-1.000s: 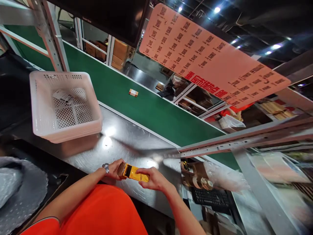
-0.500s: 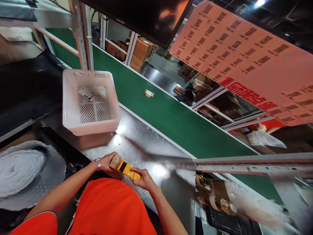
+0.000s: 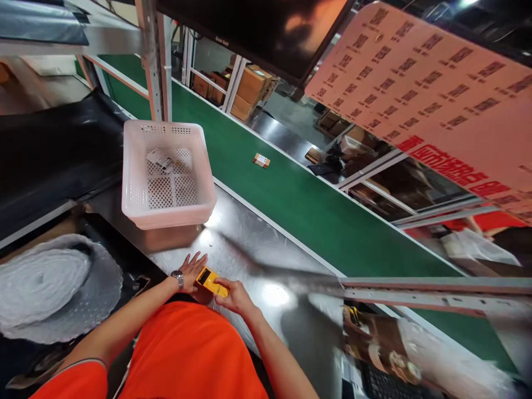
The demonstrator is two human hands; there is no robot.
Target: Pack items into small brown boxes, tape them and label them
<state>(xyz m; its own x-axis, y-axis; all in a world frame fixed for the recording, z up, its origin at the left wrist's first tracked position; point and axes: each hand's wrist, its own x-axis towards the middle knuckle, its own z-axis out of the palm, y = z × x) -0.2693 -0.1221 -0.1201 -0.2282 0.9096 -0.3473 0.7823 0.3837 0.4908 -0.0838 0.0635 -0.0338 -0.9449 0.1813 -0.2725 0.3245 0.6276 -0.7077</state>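
Observation:
My right hand (image 3: 236,296) is closed around a yellow handheld tool (image 3: 213,281) with a black patch near its far end, the thumb lying on top. Close to that end, my left hand (image 3: 192,270) is low over the metal worktop (image 3: 257,260), its fingers stretched and spread. A watch with a metal band is on the left wrist. Something brownish shows just below the left palm and the tool, but I cannot tell what it is. Beyond the hands stands a white plastic basket (image 3: 170,215), with a labelled packet (image 3: 162,160) inside.
A green conveyor belt (image 3: 299,205) crosses behind the worktop, carrying a small labelled box (image 3: 261,160). Rolled bubble wrap (image 3: 41,288) lies at left. A metal rail (image 3: 415,291), a keyboard (image 3: 380,382) and tape rolls (image 3: 394,363) are at right. A code-covered board (image 3: 415,100) hangs above.
My left hand held a small cardboard box half a second ago; now its fingers are spread and the box is no longer plainly visible. The yellow tool remains in my right hand. The view has shifted slightly.

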